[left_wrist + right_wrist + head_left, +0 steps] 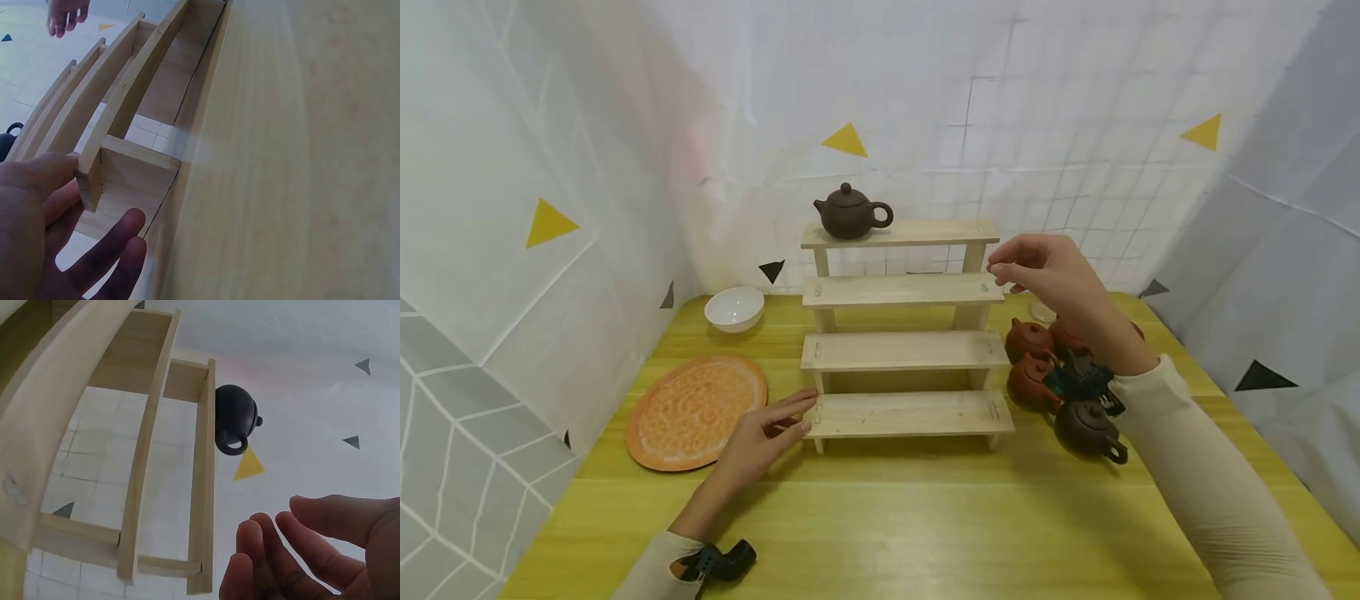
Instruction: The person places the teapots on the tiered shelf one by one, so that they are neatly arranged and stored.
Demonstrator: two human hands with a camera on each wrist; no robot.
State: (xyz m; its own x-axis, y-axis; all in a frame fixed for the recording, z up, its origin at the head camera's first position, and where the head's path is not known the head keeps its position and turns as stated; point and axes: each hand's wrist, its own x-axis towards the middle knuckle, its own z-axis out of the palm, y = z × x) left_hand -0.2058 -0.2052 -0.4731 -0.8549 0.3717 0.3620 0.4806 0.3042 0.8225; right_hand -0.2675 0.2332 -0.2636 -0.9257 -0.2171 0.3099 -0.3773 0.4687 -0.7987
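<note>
Left hand (763, 437) was relaxed, fingers touching the lowest shelf's left end on the wooden stand (906, 350). Right hand (1054, 273) was released, raised beside the stand's upper right side, fingers loosely bent. A dark teapot (847, 215) stood on the top shelf, left of that hand. Below it, reddish teapots (1028, 340) crowded the counter (910, 517), partly hidden by wrist gear (1082, 379). Orange mat (696, 412) lay just left of the left hand; white bowl (734, 310) sat beyond.
</note>
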